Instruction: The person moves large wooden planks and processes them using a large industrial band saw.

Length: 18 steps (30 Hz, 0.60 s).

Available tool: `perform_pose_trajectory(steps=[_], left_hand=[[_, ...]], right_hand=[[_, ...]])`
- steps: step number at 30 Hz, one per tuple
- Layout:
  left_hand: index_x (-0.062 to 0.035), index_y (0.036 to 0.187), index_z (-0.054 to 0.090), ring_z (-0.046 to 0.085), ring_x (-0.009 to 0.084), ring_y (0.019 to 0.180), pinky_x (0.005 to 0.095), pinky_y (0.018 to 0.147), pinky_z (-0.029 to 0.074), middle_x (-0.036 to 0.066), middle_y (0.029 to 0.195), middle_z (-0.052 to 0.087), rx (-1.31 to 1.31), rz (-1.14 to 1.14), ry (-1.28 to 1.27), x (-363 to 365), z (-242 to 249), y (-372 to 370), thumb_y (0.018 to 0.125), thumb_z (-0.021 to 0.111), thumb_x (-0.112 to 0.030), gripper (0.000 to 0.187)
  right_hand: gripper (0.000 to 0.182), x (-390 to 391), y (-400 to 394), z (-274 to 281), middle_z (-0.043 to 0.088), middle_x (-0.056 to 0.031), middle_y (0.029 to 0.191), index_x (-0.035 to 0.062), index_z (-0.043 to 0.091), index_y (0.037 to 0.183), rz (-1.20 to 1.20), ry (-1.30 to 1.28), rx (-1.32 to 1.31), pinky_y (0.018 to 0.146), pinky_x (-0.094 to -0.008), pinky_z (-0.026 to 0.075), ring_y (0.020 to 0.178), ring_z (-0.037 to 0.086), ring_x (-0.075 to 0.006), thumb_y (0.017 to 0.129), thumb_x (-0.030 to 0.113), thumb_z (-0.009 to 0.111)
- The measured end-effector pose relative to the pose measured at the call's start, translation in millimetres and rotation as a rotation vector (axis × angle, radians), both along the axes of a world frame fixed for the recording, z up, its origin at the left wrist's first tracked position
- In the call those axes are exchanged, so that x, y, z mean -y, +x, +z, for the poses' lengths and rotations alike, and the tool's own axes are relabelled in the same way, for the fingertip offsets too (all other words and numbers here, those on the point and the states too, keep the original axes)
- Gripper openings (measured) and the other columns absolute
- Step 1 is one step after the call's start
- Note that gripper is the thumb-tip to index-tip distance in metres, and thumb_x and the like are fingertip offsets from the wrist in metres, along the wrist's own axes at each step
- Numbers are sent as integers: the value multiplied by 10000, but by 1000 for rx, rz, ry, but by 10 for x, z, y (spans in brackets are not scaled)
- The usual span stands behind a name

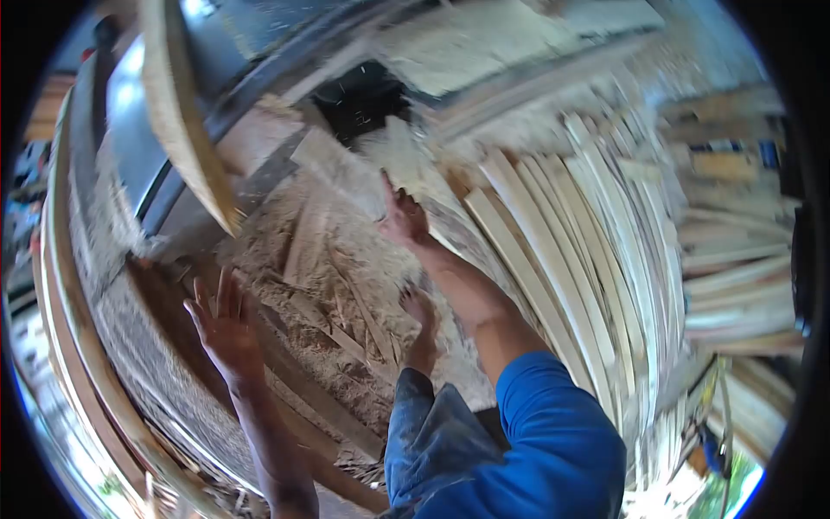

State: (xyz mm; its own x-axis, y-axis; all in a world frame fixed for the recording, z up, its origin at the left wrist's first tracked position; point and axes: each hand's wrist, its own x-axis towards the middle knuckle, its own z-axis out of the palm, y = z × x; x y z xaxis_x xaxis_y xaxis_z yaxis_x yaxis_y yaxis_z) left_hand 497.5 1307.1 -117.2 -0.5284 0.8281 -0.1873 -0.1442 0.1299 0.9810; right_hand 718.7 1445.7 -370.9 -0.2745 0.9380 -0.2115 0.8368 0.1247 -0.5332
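My left hand point(229, 333) is raised with its fingers spread and holds nothing. It is below the pointed lower end of a curved wooden plank point(177, 112) that juts past the edge of a metal machine table point(251, 39). Farther forward, my right hand point(405, 218) has one finger stretched out and the others partly bent, with nothing showing in it. A pale, flat board point(337, 169) lies just beyond it, overlapped by the fingers in this view.
Long sawn strips point(553, 251) are stacked on the right. Sawdust and wood scraps point(333, 294) cover the ground around my bare foot point(419, 307). A dark opening point(363, 99) gapes beneath a dust-covered surface point(510, 43). More timber point(735, 268) is piled at far right.
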Motion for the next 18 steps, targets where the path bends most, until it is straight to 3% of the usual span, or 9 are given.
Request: perform_pose_trajectory(steps=[4, 6, 7, 9, 10, 13, 15, 16, 18], left_hand=[[-76, 1367, 294, 426, 263, 1196, 355, 992, 324, 206, 1291, 430, 452, 116, -490, 539, -573, 215, 898, 388, -530, 660], [-55, 1225, 499, 580, 167, 817, 303, 691, 454, 93, 999, 623, 154, -86, -703, 1249, -1348, 292, 905, 404, -496, 553], [-63, 1178, 532, 556, 138, 719, 297, 630, 453, 64, 945, 627, 66, -302, -798, 1544, -1499, 422, 909, 434, -428, 464], [-75, 1165, 531, 595, 165, 738, 309, 597, 481, 64, 956, 639, 96, -612, -948, 2119, -1758, 574, 902, 468, -325, 369], [-70, 1146, 528, 606, 166, 726, 287, 547, 450, 58, 942, 643, 327, -407, -971, 2353, -1736, 795, 894, 461, -331, 369], [-65, 1151, 514, 619, 175, 744, 269, 535, 424, 58, 951, 641, 19, -698, -1143, 2425, -1327, 1324, 879, 471, -346, 393], [-76, 1176, 505, 625, 192, 779, 274, 572, 427, 56, 958, 641, 46, -637, -1182, 2454, -1227, 1552, 872, 478, -360, 416], [-130, 1316, 379, 571, 183, 863, 334, 697, 431, 67, 1063, 595, 59, -694, -1227, 2379, -1183, 1605, 864, 500, -448, 566], [-130, 1323, 372, 574, 193, 872, 342, 719, 432, 73, 1063, 599, 20, -553, -1161, 2194, -1135, 1797, 864, 499, -451, 574]], right_hand=[[1049, 772, 777, 626, 493, -279, 1114, 220, 9, 1431, 58, -362, 181, 654, -402, 514, 831, 585, -345, 615, 213, 668], [1047, 1176, 1301, 910, 498, -271, 1105, 222, 7, 1432, 68, -526, 235, 602, -377, 517, 759, 598, -322, 613, 220, 659], [1041, 1348, 1648, 1058, 504, -265, 1096, 221, 13, 1433, 78, -625, 221, 575, -370, 516, 728, 602, -313, 613, 227, 656], [1022, 1675, 2466, 1067, 531, -253, 1045, 215, 43, 1433, 85, -604, 309, 561, -371, 510, 738, 604, -303, 626, 257, 668], [1021, 1637, 2900, 1312, 537, -239, 1044, 222, 64, 1432, 77, -702, 388, 573, -370, 513, 765, 608, -309, 627, 297, 687], [1079, 1401, 4488, 1462, 513, -219, 1115, 333, 73, 1421, -217, -344, 625, 775, -451, 473, 973, 551, -363, 588, 243, 753], [1009, 1033, 5361, 1696, 431, -225, 1236, 299, 48, 1425, -317, 37, 1138, 848, -469, 435, 1006, 527, -406, 679, 343, 728], [997, 790, 5567, 2023, 401, -225, 1269, 272, 35, 1427, -470, 11, 1077, 860, -479, 426, 1014, 523, -410, 700, 366, 712], [945, 457, 5645, 2340, 391, -217, 1292, 213, 64, 1424, -712, 20, 784, 868, -493, 421, 1031, 520, -405, 734, 401, 680]])
